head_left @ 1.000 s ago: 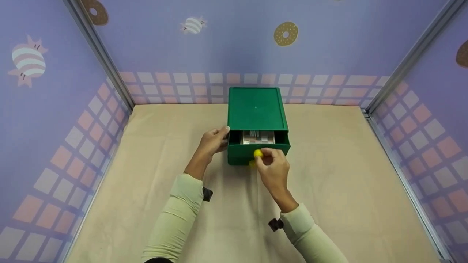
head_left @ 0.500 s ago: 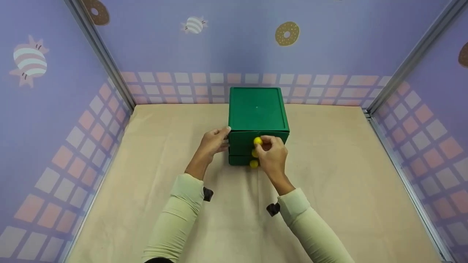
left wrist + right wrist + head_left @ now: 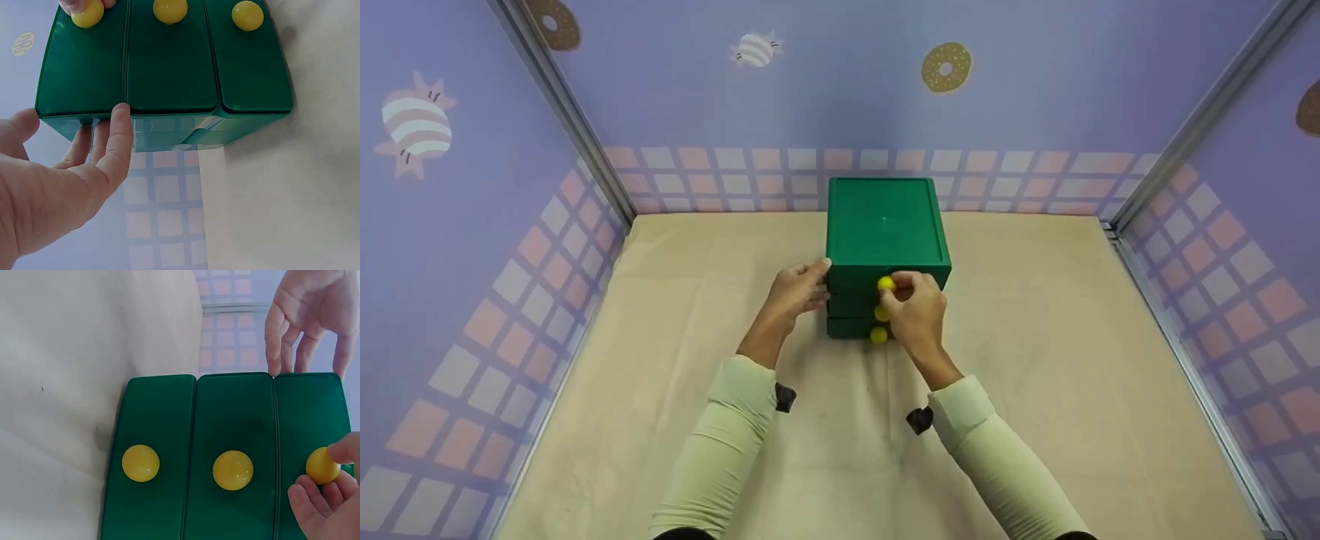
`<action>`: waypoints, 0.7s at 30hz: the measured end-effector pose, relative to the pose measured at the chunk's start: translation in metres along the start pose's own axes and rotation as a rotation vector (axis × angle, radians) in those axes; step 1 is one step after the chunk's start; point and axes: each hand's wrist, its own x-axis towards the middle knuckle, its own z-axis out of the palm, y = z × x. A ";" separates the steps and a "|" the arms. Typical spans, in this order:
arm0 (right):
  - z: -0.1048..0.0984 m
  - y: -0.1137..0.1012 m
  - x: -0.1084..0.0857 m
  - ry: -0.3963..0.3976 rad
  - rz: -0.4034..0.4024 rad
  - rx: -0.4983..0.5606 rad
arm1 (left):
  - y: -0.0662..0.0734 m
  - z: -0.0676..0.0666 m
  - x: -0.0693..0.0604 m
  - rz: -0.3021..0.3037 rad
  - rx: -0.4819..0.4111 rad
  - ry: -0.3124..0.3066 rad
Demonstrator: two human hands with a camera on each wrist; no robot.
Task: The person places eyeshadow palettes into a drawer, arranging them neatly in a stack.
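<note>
A green three-drawer box [image 3: 885, 221] stands on the table with its top drawer pushed in. Each drawer front carries a round yellow knob. My right hand [image 3: 919, 307] pinches the top drawer's knob [image 3: 886, 284] between thumb and fingers; the right wrist view shows this knob [image 3: 323, 466] too. Below it are the middle knob [image 3: 233, 470] and the bottom knob [image 3: 140, 463], both untouched. At the box's left side, my left hand [image 3: 796, 291] rests with fairly straight fingers [image 3: 117, 140] against the side wall and the thumb at the top edge. What lies inside the drawers is hidden.
A beige cloth [image 3: 697, 300] covers the table. Patterned purple walls [image 3: 840, 90] enclose it behind and on both sides, with metal rails [image 3: 1192, 360] along the edges. The box stands close to the back wall.
My right hand has moved forward, away from me, with the top knob, and the top drawer has slid from partly open to flush, covering its contents. The left hand has stayed in place.
</note>
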 end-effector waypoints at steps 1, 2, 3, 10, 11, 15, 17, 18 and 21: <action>0.001 0.000 0.001 -0.002 -0.002 -0.004 | 0.000 -0.001 0.001 0.002 0.002 0.001; 0.001 0.000 0.001 -0.004 -0.005 -0.009 | 0.000 -0.001 0.001 0.004 0.003 0.002; 0.002 0.000 0.002 -0.009 -0.009 -0.013 | 0.000 -0.002 0.001 0.006 0.003 0.001; -0.009 0.004 0.000 -0.102 -0.109 -0.077 | -0.004 -0.002 -0.002 0.027 0.044 0.016; -0.013 0.005 0.000 -0.112 -0.134 -0.088 | -0.004 -0.002 -0.004 0.035 0.063 0.019; -0.033 0.006 0.001 -0.075 -0.239 -0.136 | -0.002 -0.004 -0.012 0.137 0.236 0.062; -0.045 0.006 0.004 -0.037 -0.277 -0.165 | 0.001 -0.007 -0.017 0.214 0.359 0.094; -0.051 0.006 0.006 -0.024 -0.287 -0.180 | 0.002 -0.008 -0.020 0.252 0.431 0.113; -0.072 0.007 0.012 -0.032 -0.277 -0.238 | 0.005 -0.014 -0.033 0.334 0.630 0.151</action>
